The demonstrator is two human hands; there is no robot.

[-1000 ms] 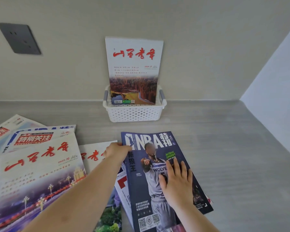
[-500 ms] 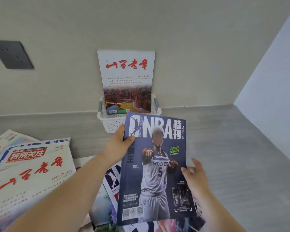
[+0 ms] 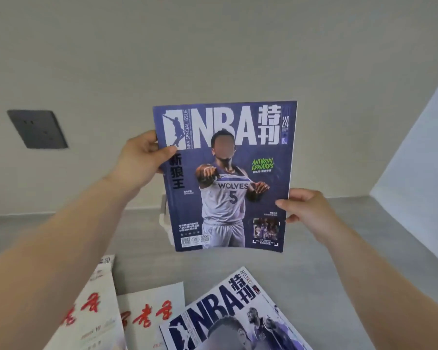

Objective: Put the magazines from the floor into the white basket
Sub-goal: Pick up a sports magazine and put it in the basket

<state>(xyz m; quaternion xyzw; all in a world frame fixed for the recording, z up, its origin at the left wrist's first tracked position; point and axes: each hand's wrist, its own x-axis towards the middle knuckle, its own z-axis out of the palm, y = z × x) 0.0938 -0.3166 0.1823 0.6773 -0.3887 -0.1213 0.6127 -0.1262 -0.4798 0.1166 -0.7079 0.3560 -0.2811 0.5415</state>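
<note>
Glossy and probably floppy, the magazine [image 3: 228, 178] wants support at both edges; your left hand [image 3: 142, 160] and right hand [image 3: 306, 210] pinch its sides.

A plain indoor room, likely a home — beige wall [image 3: 213, 46], dark socket plate [image 3: 37, 129] set low, grey wood-grain floor [image 3: 142, 236] strewn with magazines [image 3: 228, 314].

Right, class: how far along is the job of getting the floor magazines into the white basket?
Done: unclear; the basket is almost hidden behind the purple NBA magazine. In hand: that magazine, held upright above the floor, the left hand pinching its upper left edge, the right hand its lower right. Left: the white NBA magazine and at least two red-titled magazines lie on the floor.
</note>
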